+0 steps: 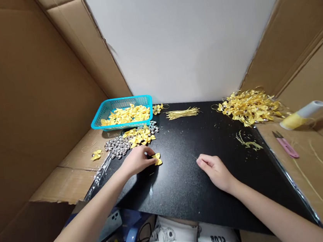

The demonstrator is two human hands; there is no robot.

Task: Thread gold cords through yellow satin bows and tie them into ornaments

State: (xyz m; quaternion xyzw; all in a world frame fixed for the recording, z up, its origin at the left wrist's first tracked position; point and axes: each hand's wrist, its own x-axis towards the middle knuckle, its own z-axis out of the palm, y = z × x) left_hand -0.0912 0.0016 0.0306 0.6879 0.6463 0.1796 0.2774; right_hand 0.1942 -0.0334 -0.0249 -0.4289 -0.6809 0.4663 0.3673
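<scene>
My left hand (139, 160) is closed in a pinch on a small yellow ribbon bow (157, 159), just above the black tabletop. Several more yellow bows (141, 136) lie in a loose pile beyond that hand, next to a cluster of silvery beads or bells (118, 146). To the right, my right hand (215, 170) is curled shut, thumb against the fingers. A thin needle-like sliver (195, 157) sticks out from its fingertips; the rest is hidden in the grip.
A turquoise basket (123, 126) of yellow bows stands back left. Gold cords (182, 113) lie at the back. Finished-looking bows with loops (251, 107) heap back right, near cord scraps (248, 141), pink thread snips (287, 146) and a yellow thread cone (294, 120). Cardboard walls (28, 74) flank the table.
</scene>
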